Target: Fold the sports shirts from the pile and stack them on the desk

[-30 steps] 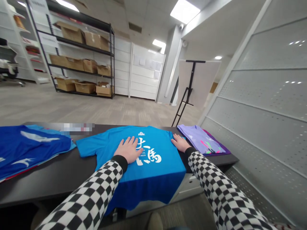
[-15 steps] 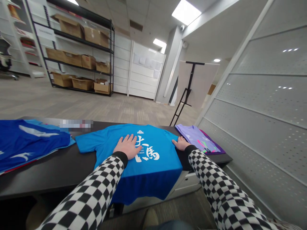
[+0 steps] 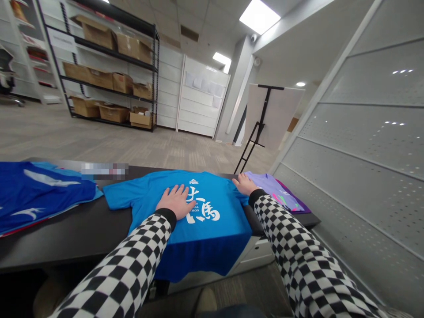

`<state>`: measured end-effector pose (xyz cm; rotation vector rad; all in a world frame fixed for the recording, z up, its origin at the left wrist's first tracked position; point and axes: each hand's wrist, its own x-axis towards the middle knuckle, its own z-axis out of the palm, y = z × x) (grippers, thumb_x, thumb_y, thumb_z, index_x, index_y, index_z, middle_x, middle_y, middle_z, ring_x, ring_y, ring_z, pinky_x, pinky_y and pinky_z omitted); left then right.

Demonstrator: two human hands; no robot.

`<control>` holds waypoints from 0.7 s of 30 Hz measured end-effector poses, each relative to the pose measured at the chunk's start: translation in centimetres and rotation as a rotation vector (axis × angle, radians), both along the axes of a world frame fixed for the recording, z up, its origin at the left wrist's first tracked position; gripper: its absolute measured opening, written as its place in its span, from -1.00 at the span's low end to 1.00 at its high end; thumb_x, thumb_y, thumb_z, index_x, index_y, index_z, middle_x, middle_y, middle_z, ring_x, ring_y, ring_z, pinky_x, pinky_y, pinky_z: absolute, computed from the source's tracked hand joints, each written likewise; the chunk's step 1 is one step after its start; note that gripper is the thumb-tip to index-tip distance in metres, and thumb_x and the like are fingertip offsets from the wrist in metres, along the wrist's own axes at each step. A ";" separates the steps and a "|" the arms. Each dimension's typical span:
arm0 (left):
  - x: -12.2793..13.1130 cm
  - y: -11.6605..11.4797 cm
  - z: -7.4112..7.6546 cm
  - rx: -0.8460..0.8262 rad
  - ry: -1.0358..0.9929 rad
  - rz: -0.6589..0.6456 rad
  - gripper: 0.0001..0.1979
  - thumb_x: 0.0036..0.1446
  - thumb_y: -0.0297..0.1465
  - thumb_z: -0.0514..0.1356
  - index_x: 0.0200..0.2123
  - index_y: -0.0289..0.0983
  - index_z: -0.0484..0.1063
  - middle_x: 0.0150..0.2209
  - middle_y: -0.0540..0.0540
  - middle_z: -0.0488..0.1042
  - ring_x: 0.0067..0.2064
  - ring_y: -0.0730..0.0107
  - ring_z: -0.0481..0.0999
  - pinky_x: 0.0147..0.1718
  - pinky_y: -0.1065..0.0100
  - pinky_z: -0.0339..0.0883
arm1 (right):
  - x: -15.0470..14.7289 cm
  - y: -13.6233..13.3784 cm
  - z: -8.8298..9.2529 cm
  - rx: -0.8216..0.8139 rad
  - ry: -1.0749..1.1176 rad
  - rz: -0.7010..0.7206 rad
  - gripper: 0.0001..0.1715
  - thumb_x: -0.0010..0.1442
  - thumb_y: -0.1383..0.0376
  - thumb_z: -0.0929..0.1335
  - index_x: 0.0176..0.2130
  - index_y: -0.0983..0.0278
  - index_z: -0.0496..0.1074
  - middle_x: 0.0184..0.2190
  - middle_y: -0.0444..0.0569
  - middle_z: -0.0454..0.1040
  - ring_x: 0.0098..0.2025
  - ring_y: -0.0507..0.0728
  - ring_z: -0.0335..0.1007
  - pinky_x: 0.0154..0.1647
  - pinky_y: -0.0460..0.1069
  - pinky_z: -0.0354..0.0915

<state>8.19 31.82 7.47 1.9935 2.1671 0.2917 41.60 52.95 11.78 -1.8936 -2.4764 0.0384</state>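
Observation:
A bright blue T-shirt (image 3: 218,194) with white printed characters is spread over the dark table (image 3: 76,229), its lower part hanging over the near edge. My left hand (image 3: 176,202) lies flat on the shirt's chest with fingers spread, covering part of the print. At the shirt's right sleeve, my right hand (image 3: 245,183) rests open; its fingers stretch toward the sleeve's upper edge, close to a folded lavender shirt (image 3: 265,179). The fingertips touch the blue fabric or the table just beyond; I cannot tell which.
Darker blue shirts (image 3: 43,194) lie in a pile at the table's left. A perforated grey panel (image 3: 361,176) rises along the right side. Beyond the table are a black easel stand (image 3: 261,128) and a shelf rack (image 3: 112,55) with cardboard boxes.
My right hand has moved up and slightly left along the right sleeve, away from me. The left hand stays on the shirt's chest.

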 end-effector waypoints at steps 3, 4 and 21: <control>-0.1 0.1 -0.2 0.004 -0.009 -0.007 -0.03 0.48 0.24 -0.09 0.71 -0.19 0.12 0.74 -0.21 -0.05 0.74 -0.19 -0.07 0.66 -0.30 -0.21 | -2.2 -0.4 -1.5 0.023 0.058 0.114 -0.01 0.67 -0.11 0.04 0.72 0.46 -0.05 0.76 0.26 -0.25 0.78 0.34 -0.36 0.73 0.33 -0.27; -0.2 0.2 -0.3 0.005 -0.010 -0.010 -0.02 0.48 0.25 -0.10 0.72 -0.20 0.11 0.74 -0.21 -0.06 0.74 -0.19 -0.07 0.66 -0.29 -0.21 | -2.8 -0.8 -2.4 -0.007 0.058 0.122 0.00 0.67 -0.13 0.04 0.73 0.44 -0.07 0.76 0.24 -0.26 0.78 0.34 -0.35 0.73 0.33 -0.27; -0.1 0.1 -0.6 0.023 -0.012 -0.021 0.02 0.48 0.25 -0.15 0.72 -0.30 0.08 0.74 -0.24 -0.07 0.74 -0.21 -0.09 0.66 -0.30 -0.24 | 2.7 0.2 -5.0 -0.148 -0.023 -0.102 -0.03 0.69 -0.14 -0.04 0.75 0.36 -0.12 0.76 0.27 -0.27 0.78 0.36 -0.35 0.72 0.38 -0.26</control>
